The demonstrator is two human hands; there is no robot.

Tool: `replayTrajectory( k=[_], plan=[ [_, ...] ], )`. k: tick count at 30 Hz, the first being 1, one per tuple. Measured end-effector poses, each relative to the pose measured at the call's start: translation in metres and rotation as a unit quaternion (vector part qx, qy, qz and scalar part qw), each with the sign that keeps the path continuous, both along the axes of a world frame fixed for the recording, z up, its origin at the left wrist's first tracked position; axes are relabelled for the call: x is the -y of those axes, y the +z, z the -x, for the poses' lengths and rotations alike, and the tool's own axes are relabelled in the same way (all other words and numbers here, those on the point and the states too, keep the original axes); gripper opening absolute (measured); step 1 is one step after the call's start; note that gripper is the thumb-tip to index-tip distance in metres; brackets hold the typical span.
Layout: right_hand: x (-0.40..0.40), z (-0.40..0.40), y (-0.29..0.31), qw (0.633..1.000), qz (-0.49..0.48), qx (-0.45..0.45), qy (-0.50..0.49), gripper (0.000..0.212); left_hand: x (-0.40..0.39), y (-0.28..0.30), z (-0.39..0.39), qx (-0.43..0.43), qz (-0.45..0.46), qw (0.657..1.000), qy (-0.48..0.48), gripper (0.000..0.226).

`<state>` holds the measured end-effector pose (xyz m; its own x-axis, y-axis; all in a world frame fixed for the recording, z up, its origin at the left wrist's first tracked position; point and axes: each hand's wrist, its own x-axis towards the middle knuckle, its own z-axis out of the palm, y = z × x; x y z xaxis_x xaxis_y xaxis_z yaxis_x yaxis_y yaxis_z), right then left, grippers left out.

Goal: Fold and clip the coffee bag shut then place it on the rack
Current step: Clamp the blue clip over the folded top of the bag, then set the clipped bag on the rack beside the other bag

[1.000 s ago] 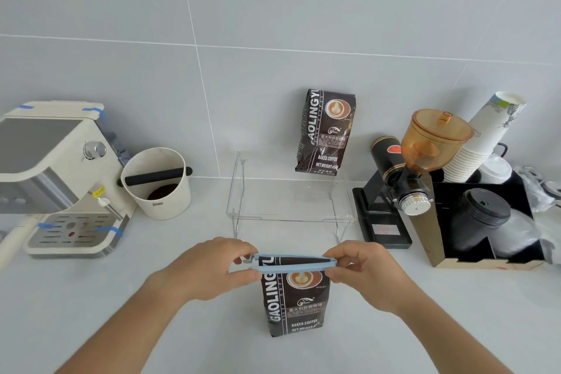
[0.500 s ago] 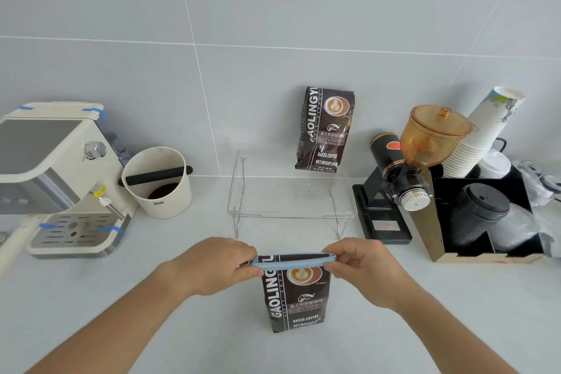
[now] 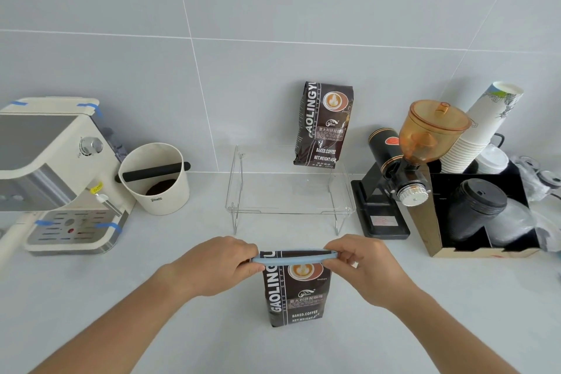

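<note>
A dark brown coffee bag [image 3: 299, 294] stands upright on the grey counter in front of me. A long light-blue clip [image 3: 293, 258] lies across its folded top. My left hand [image 3: 218, 264] pinches the clip's left end and my right hand [image 3: 364, 264] pinches its right end. Behind them stands a clear acrylic rack [image 3: 288, 206]. A second coffee bag [image 3: 323, 125] rests on the rack's back right, leaning on the wall.
A cream espresso machine [image 3: 51, 176] and a white knock box [image 3: 154, 179] stand at the left. At the right are a coffee grinder [image 3: 406, 167], a black organiser box [image 3: 485, 216] with lids, and a stack of paper cups [image 3: 479, 131].
The clip has gone from slightly open to flat and closed along the bag's folded top. Both hands keep their hold on its ends.
</note>
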<state>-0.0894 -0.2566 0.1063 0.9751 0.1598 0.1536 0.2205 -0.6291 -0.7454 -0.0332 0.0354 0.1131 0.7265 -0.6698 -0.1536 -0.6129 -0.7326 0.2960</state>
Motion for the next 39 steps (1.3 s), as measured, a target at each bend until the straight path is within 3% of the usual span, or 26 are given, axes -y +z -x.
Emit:
replayTrajectory(
  k=[4, 8, 11, 14, 17, 21, 28, 39],
  plan=[
    [-0.001, 0.001, -0.003, 0.998, -0.052, -0.042, -0.016, 0.022, -0.003, -0.005, 0.003, -0.01, 0.064, 0.997, 0.033, 0.036],
    [-0.004, 0.005, -0.015, 0.987, -0.104, -0.108, -0.053, 0.041, -0.001, -0.015, 0.011, -0.098, 0.192, 0.97, 0.11, 0.023],
    [-0.006, 0.009, -0.031, 0.98, -0.105, -0.166, -0.042, 0.035, 0.006, -0.031, 0.022, -0.197, 0.324, 0.905, 0.191, 0.003],
    [-0.012, 0.016, -0.047, 0.972, -0.135, -0.185, -0.054, 0.03, 0.016, -0.048, 0.033, -0.288, 0.426, 0.817, 0.26, 0.026],
    [-0.016, 0.023, -0.062, 0.963, -0.171, -0.19, -0.082, 0.029, 0.026, -0.065, 0.044, -0.322, 0.463, 0.77, 0.297, 0.041],
    [-0.021, 0.026, -0.074, 0.946, -0.223, -0.207, -0.113, 0.025, 0.031, -0.086, 0.058, -0.337, 0.448, 0.765, 0.316, 0.043],
    [-0.027, 0.027, -0.084, 0.934, -0.251, -0.206, -0.149, 0.02, 0.047, -0.092, 0.072, -0.268, 0.441, 0.781, 0.352, 0.037],
    [-0.032, 0.023, -0.059, 0.944, -0.236, -0.181, -0.144, 0.024, 0.052, -0.076, 0.067, -0.217, 0.46, 0.79, 0.342, 0.029]
  ],
)
